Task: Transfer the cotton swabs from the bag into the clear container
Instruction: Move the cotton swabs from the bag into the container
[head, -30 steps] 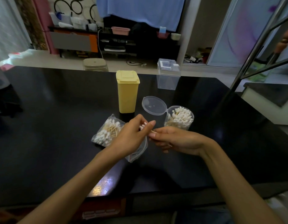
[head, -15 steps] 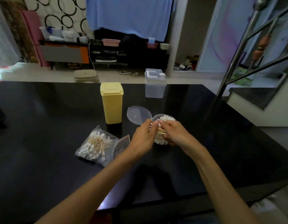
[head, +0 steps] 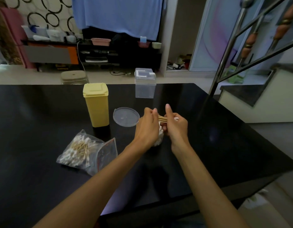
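A small bundle of wooden-stick cotton swabs is held level between both hands, just above the round clear container. My left hand pinches one end and my right hand grips the other. The hands cover most of the container; white swab tips show between them. Its round clear lid hangs open to the left. The clear zip bag with several swabs lies on the black table to the lower left, its mouth open.
A yellow lidded box stands left of the lid. A clear rectangular box stands farther back. A metal stair railing rises past the table's right side. The table's near edge runs under my forearms.
Both hands carried the swab bundle from beside the bag to above the clear container, then lifted it slightly. The bag stayed on the table.
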